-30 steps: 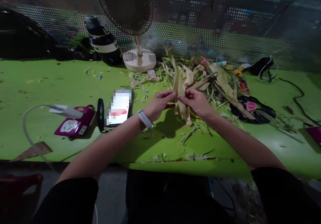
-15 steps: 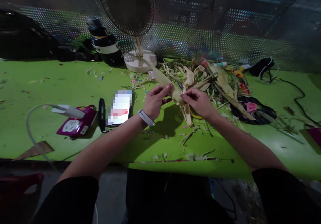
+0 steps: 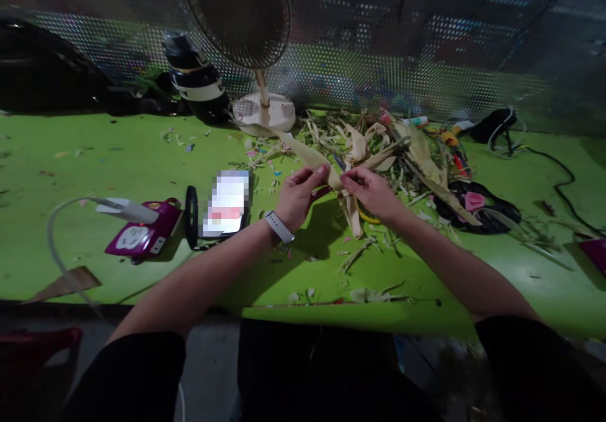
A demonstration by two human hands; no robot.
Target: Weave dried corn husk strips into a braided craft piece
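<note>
A long pale yellow dried leaf (image 3: 303, 151), much like a corn husk, slants from upper left down to my fingers. My left hand (image 3: 298, 196), with a white band on the wrist, pinches it between thumb and fingers. Close by on the right, my right hand (image 3: 369, 190) is closed at the leaf's lower end, thumb and forefinger pressed together. Below both hands hangs a folded, crumpled leaf piece (image 3: 351, 215). Part of a yellow ring-like thing (image 3: 368, 217) shows under my right hand.
Behind my hands lies a heap of dried leaves and scraps (image 3: 379, 141). A fan (image 3: 262, 114) and a dark bottle (image 3: 201, 87) stand at the back. To the left are a lit phone (image 3: 226, 202) and a purple power block (image 3: 144, 236). A black fan-like piece (image 3: 495, 211) lies right.
My left hand has shifted slightly right and down, closer to my right hand. The leaf's upper part now lies lower. My right hand has hardly moved.
</note>
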